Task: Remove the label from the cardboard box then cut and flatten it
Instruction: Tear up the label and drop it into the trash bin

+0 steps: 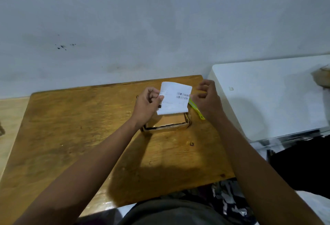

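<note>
Label (175, 98) | I watched the left hand (147, 103) pinch it, raised over the cardboard box (167, 122) on the wooden table (71, 126), seemingly peeled free | right hand (207, 98) loosely curled, empty, beside a yellow-green cutter (196, 108).

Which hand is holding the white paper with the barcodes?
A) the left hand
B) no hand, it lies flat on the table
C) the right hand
A: the left hand pinches the label at its left edge and holds it up over the cardboard box, while the right hand is beside it with fingers loosely curled, not gripping the paper.
</note>
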